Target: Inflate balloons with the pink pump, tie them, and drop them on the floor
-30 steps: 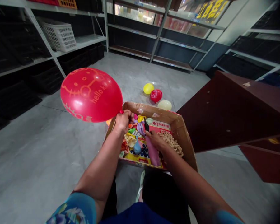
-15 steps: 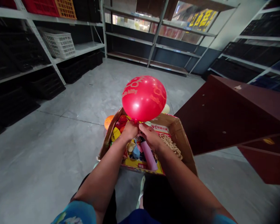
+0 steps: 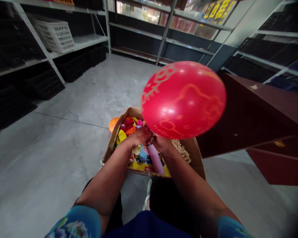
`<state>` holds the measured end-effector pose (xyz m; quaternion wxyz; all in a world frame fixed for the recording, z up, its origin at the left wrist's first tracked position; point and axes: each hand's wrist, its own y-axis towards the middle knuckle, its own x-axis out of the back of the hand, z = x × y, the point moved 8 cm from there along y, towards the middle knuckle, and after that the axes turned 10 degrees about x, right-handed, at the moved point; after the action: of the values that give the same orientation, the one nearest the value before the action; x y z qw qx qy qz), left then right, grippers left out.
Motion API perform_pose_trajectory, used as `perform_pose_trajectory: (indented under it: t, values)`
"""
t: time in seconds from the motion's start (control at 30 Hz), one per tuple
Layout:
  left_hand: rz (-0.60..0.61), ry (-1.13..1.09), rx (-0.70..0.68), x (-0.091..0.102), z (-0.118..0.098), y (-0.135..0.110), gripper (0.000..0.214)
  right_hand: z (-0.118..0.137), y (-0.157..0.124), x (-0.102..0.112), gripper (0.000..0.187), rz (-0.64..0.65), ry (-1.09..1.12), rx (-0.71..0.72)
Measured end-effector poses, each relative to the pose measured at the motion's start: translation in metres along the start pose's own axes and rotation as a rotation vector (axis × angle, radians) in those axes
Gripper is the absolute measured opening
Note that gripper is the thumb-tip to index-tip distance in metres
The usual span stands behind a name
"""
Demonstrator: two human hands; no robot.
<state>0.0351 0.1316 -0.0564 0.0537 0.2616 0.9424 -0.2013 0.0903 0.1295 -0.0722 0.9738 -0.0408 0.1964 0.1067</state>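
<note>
L hand (image 3: 142, 135) pinching end of red balloon (image 3: 183, 99) abv R hand (image 3: 162, 144), can't tell R's grip.

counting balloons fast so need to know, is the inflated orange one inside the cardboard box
No, the inflated orange balloon is outside the cardboard box, seen beyond its left wall.

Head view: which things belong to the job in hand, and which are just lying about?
Likely belonging: printed red balloon at left hand and right hand, uninflated balloons, purple cylinder, cardboard box.

Likely just lying about: white plastic basket, black crates, maroon panel.
</note>
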Motion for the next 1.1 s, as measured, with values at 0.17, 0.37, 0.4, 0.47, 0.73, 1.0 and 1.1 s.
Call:
perform_pose_trajectory:
  t: [0.17,0.37,0.4,0.47,0.73,1.0,1.1]
  values:
    - [0.236,0.048,-0.119,-0.017,-0.017,-0.009,0.023,0.02,-0.002,0.005,0.022,-0.026,0.088,0.023]
    - [0.132,-0.186,-0.254,-0.021,-0.031,-0.008,0.032,0.041,-0.001,-0.003,0.014,0.011,0.239,0.012]
    - [0.111,-0.234,-0.268,-0.022,-0.032,-0.007,0.033,0.043,-0.001,-0.004,0.015,0.025,0.246,0.011]
    - [0.112,-0.33,-0.265,-0.025,-0.032,-0.006,0.033,0.044,0.0,-0.004,0.016,0.031,0.244,0.006]
    - [0.087,-0.584,-0.033,-0.017,-0.016,0.001,0.018,0.049,-0.01,0.014,0.026,0.196,-0.005,-0.079]
    - [-0.004,-0.627,-0.068,0.002,-0.022,-0.004,0.014,0.047,-0.037,0.137,0.015,0.119,-1.106,-0.086]
    - [-0.034,-0.661,-0.09,0.006,-0.024,-0.005,0.013,0.032,-0.053,0.15,0.001,0.232,-1.351,-0.098]
